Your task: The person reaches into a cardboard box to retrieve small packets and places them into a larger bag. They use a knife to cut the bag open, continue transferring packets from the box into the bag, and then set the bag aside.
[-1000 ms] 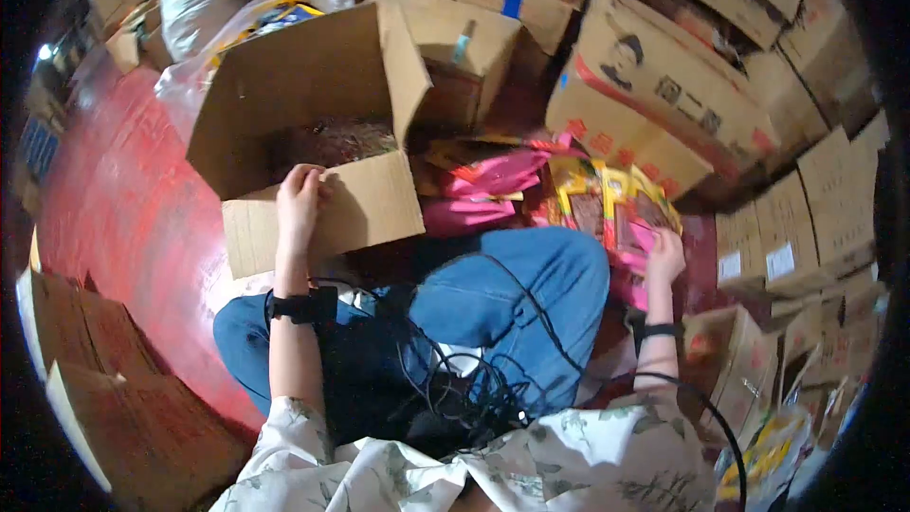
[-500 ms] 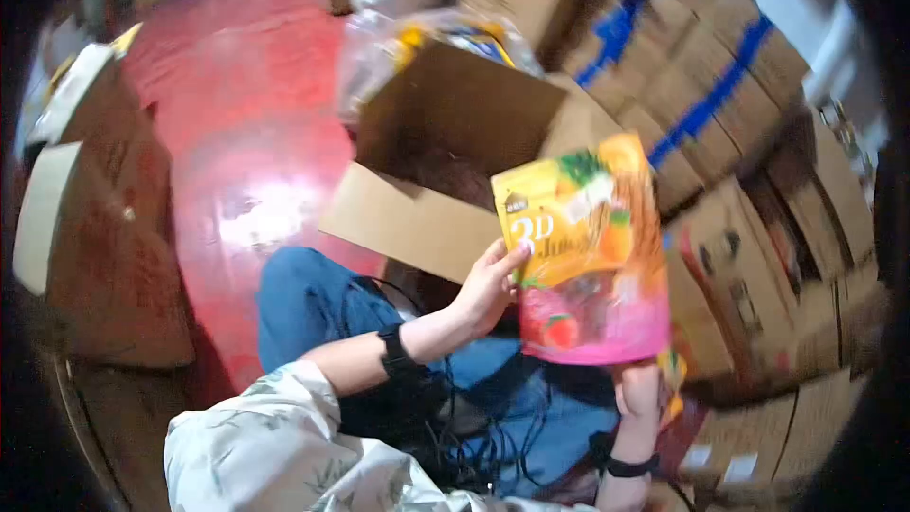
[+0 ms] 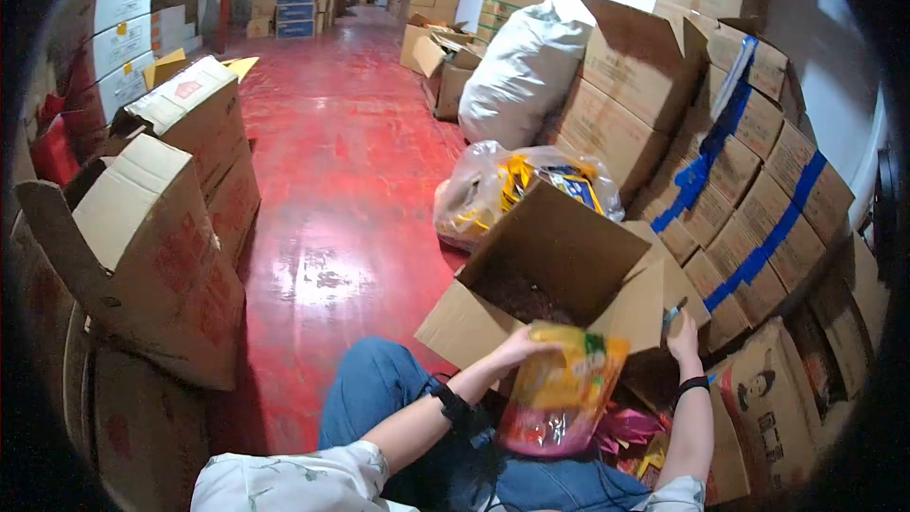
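My left hand (image 3: 519,349) is closed on the top left edge of a yellow and pink stand-up pouch (image 3: 559,398), which hangs over my lap with a see-through window low on its front. My right hand (image 3: 682,339) is closed round a small, thin blue and dark object (image 3: 674,309); its kind cannot be made out. That hand is beside the right flap of an open cardboard box (image 3: 455,322). Small brown contents (image 3: 531,301) lie in the bottom of the box. Pink and yellow packets (image 3: 630,427) sit below, between my arms.
Behind the box is a clear plastic bag (image 3: 455,204) of yellow and blue packets. A white sack (image 3: 521,71) leans near stacked cartons (image 3: 758,190) with blue tape on the right. More cartons (image 3: 171,265) line the left of the red floor (image 3: 322,152).
The view has tilted up toward the aisle. My left hand has lowered the pouch toward my lap. My right hand has moved from under the pouch to the box's right flap.
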`<act>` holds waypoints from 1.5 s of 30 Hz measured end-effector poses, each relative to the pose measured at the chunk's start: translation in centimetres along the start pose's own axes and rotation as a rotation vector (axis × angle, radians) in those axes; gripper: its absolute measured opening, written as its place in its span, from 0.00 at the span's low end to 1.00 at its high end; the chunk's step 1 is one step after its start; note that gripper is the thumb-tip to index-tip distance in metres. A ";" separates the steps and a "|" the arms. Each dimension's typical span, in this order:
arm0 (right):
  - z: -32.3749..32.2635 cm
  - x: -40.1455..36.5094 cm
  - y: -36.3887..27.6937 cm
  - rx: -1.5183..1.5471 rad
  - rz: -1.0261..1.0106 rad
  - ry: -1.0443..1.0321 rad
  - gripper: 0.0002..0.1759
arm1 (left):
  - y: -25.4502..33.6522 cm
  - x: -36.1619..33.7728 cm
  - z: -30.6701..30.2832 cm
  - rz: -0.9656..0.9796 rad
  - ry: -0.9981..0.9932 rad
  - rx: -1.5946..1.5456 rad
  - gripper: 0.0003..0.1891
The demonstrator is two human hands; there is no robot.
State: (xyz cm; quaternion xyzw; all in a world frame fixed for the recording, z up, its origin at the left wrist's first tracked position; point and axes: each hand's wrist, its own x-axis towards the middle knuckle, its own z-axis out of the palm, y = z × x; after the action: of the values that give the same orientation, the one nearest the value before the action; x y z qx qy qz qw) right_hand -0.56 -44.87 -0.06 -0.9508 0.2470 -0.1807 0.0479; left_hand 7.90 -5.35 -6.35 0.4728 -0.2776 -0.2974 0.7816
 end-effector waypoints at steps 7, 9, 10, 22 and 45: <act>13.0 5.9 8.2 0.272 0.252 -0.080 0.30 | -0.9 1.2 -0.6 -0.215 -0.025 0.307 0.15; 9.3 4.2 4.2 0.669 0.131 0.000 0.30 | -0.4 1.0 -0.4 -0.085 -0.089 0.347 0.17; 8.6 3.4 3.0 0.565 0.099 0.056 0.30 | -0.1 1.0 -0.2 -0.137 -0.099 0.324 0.18; -5.2 -2.2 1.1 0.355 0.291 0.528 0.17 | 3.1 0.8 -2.3 -0.248 -0.036 0.773 0.19; -8.4 -13.7 -22.4 -0.488 -0.615 -0.321 0.29 | 2.0 0.7 -4.0 -0.123 -0.169 0.730 0.13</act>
State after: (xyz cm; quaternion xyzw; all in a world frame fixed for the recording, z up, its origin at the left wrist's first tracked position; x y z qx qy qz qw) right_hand -4.70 -18.68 7.40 -0.9798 -0.0232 0.0276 -0.1969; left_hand 11.62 -2.81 -5.98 0.7097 -0.4000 -0.2633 0.5168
